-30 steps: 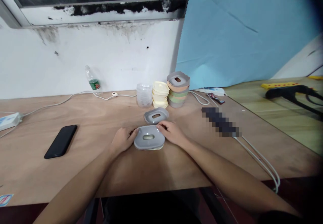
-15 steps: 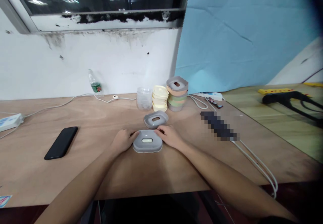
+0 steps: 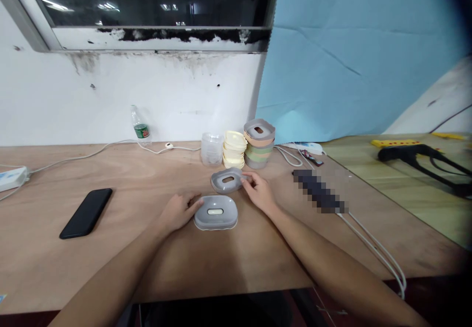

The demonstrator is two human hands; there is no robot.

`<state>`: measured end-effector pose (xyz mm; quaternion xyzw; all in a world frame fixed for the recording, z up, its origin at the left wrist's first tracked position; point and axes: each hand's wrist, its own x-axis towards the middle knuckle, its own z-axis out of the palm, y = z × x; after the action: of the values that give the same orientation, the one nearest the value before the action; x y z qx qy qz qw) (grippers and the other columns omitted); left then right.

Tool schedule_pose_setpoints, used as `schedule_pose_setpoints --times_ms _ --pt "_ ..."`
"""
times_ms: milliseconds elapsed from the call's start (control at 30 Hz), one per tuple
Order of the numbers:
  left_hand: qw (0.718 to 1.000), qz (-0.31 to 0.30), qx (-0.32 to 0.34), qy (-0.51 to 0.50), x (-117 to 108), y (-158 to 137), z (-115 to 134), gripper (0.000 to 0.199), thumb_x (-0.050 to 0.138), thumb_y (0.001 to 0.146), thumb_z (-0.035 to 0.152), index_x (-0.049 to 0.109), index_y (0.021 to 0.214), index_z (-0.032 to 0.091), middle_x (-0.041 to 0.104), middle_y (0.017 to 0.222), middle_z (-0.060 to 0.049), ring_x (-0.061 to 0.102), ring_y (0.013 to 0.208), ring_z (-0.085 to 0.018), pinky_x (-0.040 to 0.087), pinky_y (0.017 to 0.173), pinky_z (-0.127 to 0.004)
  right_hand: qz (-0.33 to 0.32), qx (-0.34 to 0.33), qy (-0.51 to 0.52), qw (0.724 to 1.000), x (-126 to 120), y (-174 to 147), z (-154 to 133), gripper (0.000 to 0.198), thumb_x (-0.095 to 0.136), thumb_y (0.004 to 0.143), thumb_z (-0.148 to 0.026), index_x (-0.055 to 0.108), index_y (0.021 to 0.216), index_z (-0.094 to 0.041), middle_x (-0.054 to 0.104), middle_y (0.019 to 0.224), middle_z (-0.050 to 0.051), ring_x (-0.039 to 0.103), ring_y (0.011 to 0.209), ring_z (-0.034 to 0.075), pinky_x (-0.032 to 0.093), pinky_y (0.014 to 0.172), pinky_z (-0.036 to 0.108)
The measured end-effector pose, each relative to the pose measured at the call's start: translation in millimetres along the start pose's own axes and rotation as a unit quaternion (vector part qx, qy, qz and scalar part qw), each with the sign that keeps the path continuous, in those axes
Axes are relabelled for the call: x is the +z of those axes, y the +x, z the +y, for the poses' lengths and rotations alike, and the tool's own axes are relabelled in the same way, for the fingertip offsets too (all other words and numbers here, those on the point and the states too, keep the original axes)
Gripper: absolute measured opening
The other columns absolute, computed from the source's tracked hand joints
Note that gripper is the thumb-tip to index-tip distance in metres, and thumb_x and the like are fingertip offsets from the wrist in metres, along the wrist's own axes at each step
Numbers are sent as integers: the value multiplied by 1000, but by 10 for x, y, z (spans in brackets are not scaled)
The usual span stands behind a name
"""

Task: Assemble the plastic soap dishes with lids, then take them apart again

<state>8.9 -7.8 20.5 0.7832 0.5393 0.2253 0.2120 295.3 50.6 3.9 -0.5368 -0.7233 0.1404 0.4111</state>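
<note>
A grey plastic slotted dish (image 3: 225, 220) lies bottom-up in front of me, with a pale piece (image 3: 215, 211) showing through its slot. My left hand (image 3: 179, 211) is at its left edge, thumb on the rim and fingers bent beside it. Just behind lies a second grey slotted dish (image 3: 218, 184), an open wooden-coloured slot in its middle. My right hand (image 3: 260, 192) pinches that dish's right rim between thumb and fingers.
Behind stand stacked clear plastic pieces (image 3: 211, 150), cream dishes (image 3: 234, 149) and a stack of coloured slotted dishes (image 3: 259, 145). A black phone (image 3: 86, 214) lies left, a plastic bottle (image 3: 141, 129) by the wall. A blurred-out dark object (image 3: 319, 189) with white cables lies right.
My right hand has left the front dish and moved back and right to the rear dish, gripping its rim. My left hand stays at the front dish. The view has tilted slightly up.
</note>
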Motion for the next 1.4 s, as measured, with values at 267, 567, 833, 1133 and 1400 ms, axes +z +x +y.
schedule_pose_setpoints --times_ms 267,567,833,1133,1400 --pt "999 3 35 7 21 3 37 38 42 92 47 68 109 23 69 78 -2 60 67 -16 40 62 -26 25 -150 -102 983 -72 770 -619 27 48 90 -30 62 111 -19 63 109 9 59 94 21 44 84 32" --pt "1000 -2 19 -7 -25 -23 -19 46 38 93 52 63 117 21 71 86 -4 63 75 -19 44 67 -28 -89 -164 -145 972 349 1421 -825 40 53 85 -19 53 125 -17 62 114 8 56 103 22 41 91 34" --pt "997 75 12 -20 1 -16 -54 50 42 92 52 49 130 20 66 90 -4 59 72 -17 45 70 -29 53 -154 27 986 175 1067 -994 30 59 84 -34 58 110 -18 56 96 5 53 74 14 45 77 29" --pt "970 203 58 -122 20 -89 -43 59 39 95 39 20 148 20 61 111 -7 58 90 -16 45 85 -30 -111 5 312 944 -10 128 -762 51 57 82 -55 42 121 -25 50 74 -5 42 41 6 34 38 21" --pt "986 152 28 -59 38 -86 -3 50 41 94 43 46 137 18 64 79 -2 58 69 -14 45 69 -26 -202 40 235 950 4 -40 -460 47 56 86 -45 48 126 -19 53 55 -6 54 50 12 42 50 23"
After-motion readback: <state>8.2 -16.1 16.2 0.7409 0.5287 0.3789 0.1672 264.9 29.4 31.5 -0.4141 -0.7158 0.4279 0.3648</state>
